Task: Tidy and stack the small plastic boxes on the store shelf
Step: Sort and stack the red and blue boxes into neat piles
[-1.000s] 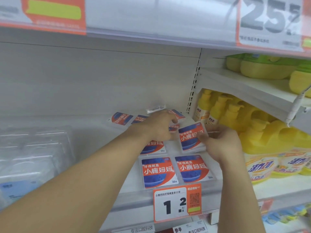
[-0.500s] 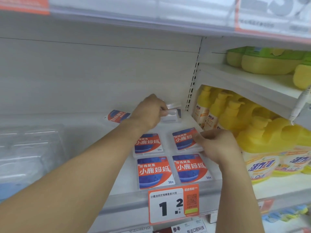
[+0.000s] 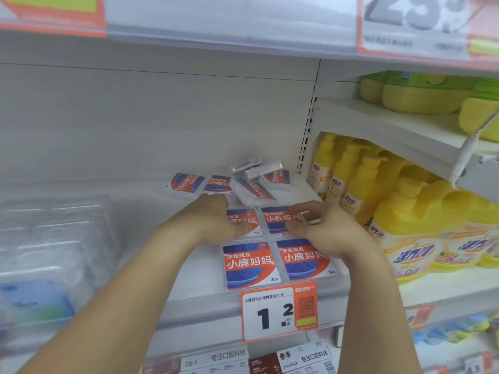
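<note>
Boxes (image 3: 280,218) in the second row lie under both hands' loosely spread fingers (image 3: 297,228).

Both forearms outstretched — left hand (image 3: 213,222) flat, right hand (image 3: 328,233) loosely curled.

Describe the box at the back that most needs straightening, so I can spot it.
Start at the orange price tag and go back past the four flat boxes to the jumble near the rear wall. It is the tilted box, propped up at an angle while its neighbours lie flat.
</note>
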Tool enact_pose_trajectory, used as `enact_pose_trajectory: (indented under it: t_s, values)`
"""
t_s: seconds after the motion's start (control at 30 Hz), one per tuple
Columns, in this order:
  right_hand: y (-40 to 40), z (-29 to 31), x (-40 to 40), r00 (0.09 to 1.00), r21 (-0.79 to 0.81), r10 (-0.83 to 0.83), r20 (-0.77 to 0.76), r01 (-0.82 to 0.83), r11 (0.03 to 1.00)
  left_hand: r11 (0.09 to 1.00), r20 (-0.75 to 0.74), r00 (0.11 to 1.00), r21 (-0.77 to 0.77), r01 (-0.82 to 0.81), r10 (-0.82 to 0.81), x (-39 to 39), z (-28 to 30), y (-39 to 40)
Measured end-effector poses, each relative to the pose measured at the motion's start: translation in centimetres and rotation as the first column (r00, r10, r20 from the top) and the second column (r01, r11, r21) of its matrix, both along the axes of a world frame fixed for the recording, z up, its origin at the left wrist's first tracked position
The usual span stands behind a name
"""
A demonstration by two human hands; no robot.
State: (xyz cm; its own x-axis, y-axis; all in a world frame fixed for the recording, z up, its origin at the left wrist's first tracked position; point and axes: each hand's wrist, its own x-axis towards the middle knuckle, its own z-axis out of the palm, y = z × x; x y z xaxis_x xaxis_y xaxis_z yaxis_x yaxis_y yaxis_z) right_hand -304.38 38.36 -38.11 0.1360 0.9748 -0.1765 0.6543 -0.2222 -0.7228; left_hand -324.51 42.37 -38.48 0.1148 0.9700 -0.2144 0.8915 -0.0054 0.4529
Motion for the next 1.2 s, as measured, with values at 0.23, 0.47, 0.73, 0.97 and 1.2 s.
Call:
enact_pose_trajectory:
  t_s: [0.23,0.47,0.73,0.97,1.2]
  values:
    - [-1.0,0.3,1.7,0.998,-0.111,-0.056,-0.019,0.054,0.992,0.994,0.102,0.988,-0.005,0.113,-0.112,-0.5,0.0,-1.3]
    - [0.1,-0.3,1.0,0.982,-0.043,-0.145,0.122,0.151,0.988,0.993,0.070,0.991,-0.015,0.118,-0.116,-1.0,-0.2,-2.3]
    - [0.7,-0.4,1.5,0.984,-0.058,-0.110,0.143,0.120,0.991,0.997,0.065,0.995,0.016,0.075,-0.075,-0.5,-0.5,-2.9]
    - [0.7,-0.4,1.2,0.995,-0.051,-0.101,0.020,0.102,0.993,0.994,0.027,0.995,0.037,0.100,-0.101,-0.8,-0.4,-2.9]
    - [0.6,-0.5,-1.1,0.973,0.109,0.202,0.114,-0.215,0.971,0.951,-0.133,0.958,0.148,0.272,-0.253,0.0,-1.1,-2.7]
